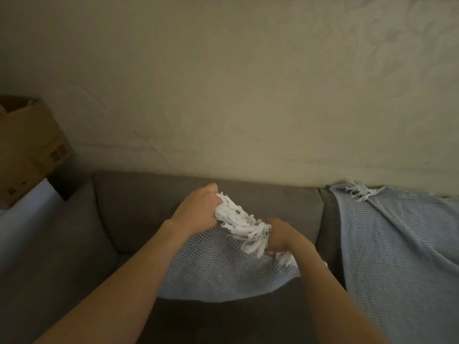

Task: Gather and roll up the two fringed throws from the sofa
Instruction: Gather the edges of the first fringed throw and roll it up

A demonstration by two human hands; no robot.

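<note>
Since only the head view is on offer, we take everything from it. The left hand (198, 212) is curled round the upper end of a bunch of white fringe (246, 227). The right hand (285, 238) grips the lower end of the same bunch, its fingers closed into the tassels. That fringe belongs to a pale blue waffle-weave throw (218, 269), gathered into a loose bundle that hangs below both hands in front of the grey sofa (124, 207). Whether its lower edge rests on the seat cushion we cannot tell.

A second throw (397, 256) of the same weave lies spread over the right part of the sofa, draped from the top of the backrest down across the seat. It is well apart from the hands, and a small tuft of its own fringe shows at the top edge.

We judge the cloth to be soft, light and limp: it will sag, bunch and slide out of a roll unless kept taut. The tassels look prone to tangle and give a poor hold, so we would grip the woven edge just below them, near the corners.

We count two throws, one in hand and one spread out. We also count two hands, one sofa, and one cardboard box (29, 145) beside the left armrest.
</note>
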